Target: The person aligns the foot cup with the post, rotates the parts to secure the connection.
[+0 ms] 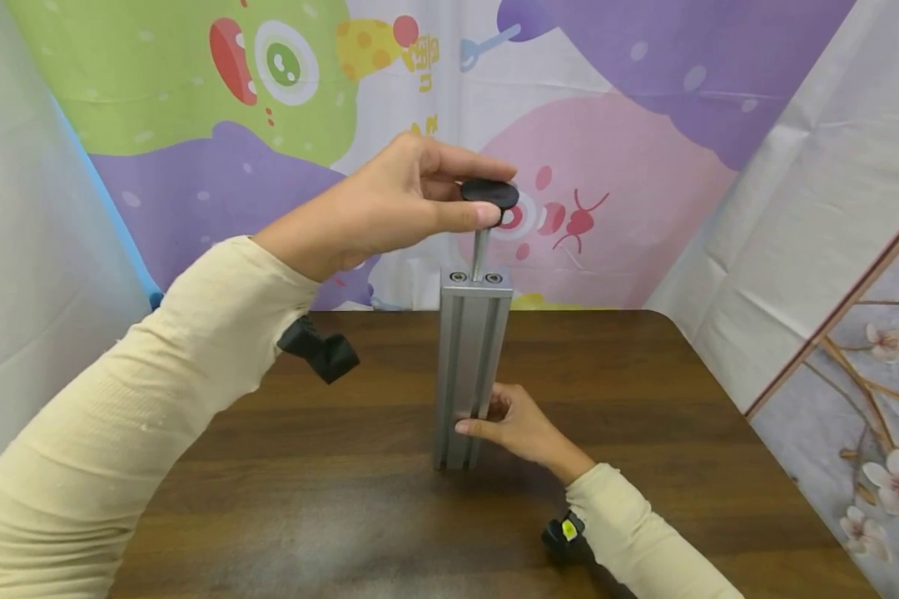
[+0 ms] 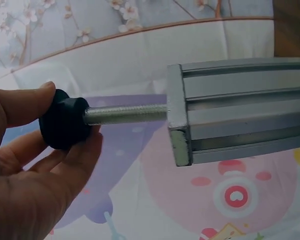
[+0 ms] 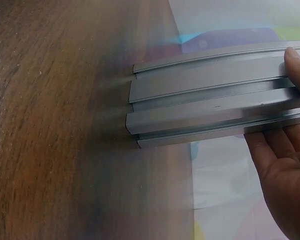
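Observation:
An aluminium extrusion profile (image 1: 462,358) stands upright on the table, with slots along its sides. Its top carries an end plate (image 1: 476,290) with two screws showing. From the middle of that plate rises the threaded stem (image 2: 127,114) of a black leveling foot (image 1: 490,194). Thumb and fingers of my left hand (image 1: 389,195) pinch the foot's round black base at its edge. A length of bare thread shows between base and plate in the left wrist view. Lower down, my right hand (image 1: 528,426) grips the profile from the right, thumb across the near face.
The brown wooden table (image 1: 330,507) extends on all sides of the profile. Behind it hangs a cartoon-printed cloth (image 1: 607,158), and a flower-printed cloth (image 1: 861,399) hangs on the right. Black wrist mounts (image 1: 320,349) sit on both sleeves.

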The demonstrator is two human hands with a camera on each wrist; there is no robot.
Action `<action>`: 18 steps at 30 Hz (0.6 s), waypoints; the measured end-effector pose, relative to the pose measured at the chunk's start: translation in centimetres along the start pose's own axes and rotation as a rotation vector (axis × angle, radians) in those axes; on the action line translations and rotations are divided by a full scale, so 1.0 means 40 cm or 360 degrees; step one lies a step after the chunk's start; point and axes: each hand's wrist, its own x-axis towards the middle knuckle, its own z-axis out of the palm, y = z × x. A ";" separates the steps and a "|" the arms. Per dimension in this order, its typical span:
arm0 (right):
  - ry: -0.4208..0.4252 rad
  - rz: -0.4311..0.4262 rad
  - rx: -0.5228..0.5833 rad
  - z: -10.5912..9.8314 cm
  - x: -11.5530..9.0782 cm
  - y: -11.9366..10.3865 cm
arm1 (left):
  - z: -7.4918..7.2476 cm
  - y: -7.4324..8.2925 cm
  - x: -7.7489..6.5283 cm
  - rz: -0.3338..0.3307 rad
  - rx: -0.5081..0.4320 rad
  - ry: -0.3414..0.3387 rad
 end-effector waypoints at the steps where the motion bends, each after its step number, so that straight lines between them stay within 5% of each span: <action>1: -0.0005 0.0004 0.0001 0.000 0.000 -0.001 | -0.002 0.001 -0.001 0.0013 0.0000 -0.0029; 6: -0.0023 0.0013 -0.0009 -0.002 -0.003 -0.004 | -0.009 0.006 -0.004 0.0045 0.0028 -0.0147; 11: -0.0011 0.0040 -0.0033 -0.001 -0.004 -0.004 | -0.008 0.006 -0.006 0.0125 0.0169 -0.0125; 14: -0.0007 0.0045 -0.0032 0.000 -0.004 -0.003 | 0.001 0.010 -0.012 0.0320 0.0594 0.0052; 18: -0.0007 0.0033 -0.0007 0.001 -0.003 -0.005 | 0.021 0.018 -0.016 0.0609 0.1299 0.0444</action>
